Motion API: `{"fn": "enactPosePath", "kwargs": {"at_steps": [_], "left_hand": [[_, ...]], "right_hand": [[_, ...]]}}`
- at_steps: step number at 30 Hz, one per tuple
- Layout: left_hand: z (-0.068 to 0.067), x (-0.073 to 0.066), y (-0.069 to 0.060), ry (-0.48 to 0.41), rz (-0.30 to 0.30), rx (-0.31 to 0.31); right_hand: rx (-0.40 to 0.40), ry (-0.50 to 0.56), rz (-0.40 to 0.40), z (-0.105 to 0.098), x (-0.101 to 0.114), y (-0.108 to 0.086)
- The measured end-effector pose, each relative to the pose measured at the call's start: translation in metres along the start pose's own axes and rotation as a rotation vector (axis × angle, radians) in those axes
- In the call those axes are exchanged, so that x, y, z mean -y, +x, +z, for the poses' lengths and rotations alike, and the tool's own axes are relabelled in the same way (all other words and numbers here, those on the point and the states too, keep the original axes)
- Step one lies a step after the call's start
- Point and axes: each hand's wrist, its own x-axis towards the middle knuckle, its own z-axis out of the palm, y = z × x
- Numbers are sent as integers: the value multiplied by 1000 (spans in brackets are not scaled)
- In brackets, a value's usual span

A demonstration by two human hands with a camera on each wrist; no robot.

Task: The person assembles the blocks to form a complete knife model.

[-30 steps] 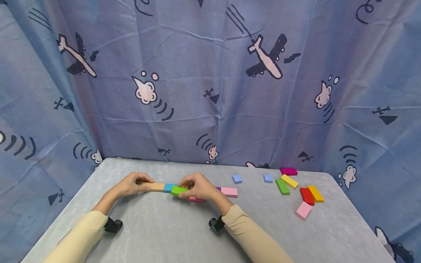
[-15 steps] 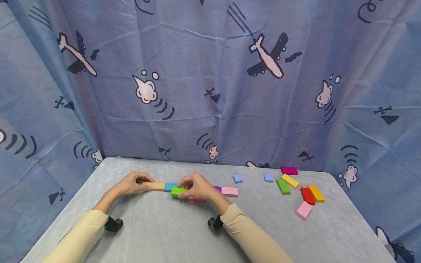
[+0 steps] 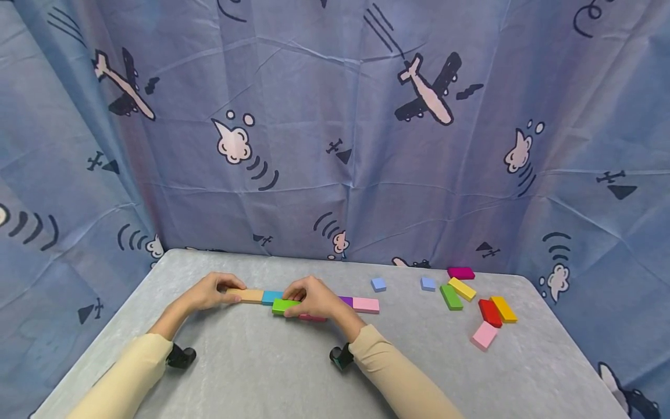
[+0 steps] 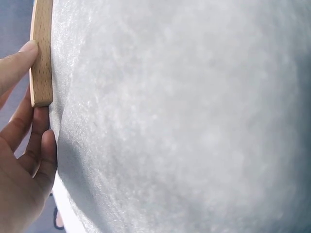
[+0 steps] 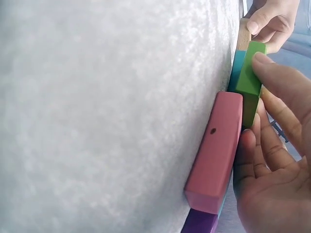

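Note:
In the head view my left hand pinches the outer end of a natural wood block. The left wrist view has the thumb against one face of that wood block, fingers behind and past its end. My right hand pinches a bright green block between thumb and fingers. This green block overlaps a blue block; I cannot tell whether it rests on it. A dark pink block lies beside the right hand, with a purple block past it.
A light pink block ends the row on the right. Two small blue blocks lie behind. Farther right are a green block, yellow block, red block, orange-yellow block, pink block and magenta block.

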Motion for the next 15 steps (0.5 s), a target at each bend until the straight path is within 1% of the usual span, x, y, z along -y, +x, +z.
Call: {"fn": "enactPosePath", "kwargs": {"at_steps": [4, 15], "left_hand": [[0, -1, 0, -1, 0, 0], [0, -3, -1, -9, -7, -4]], "right_hand": [[-7, -10, -2, 1, 0, 0], [-24, -6, 38, 3, 2, 0]]}}
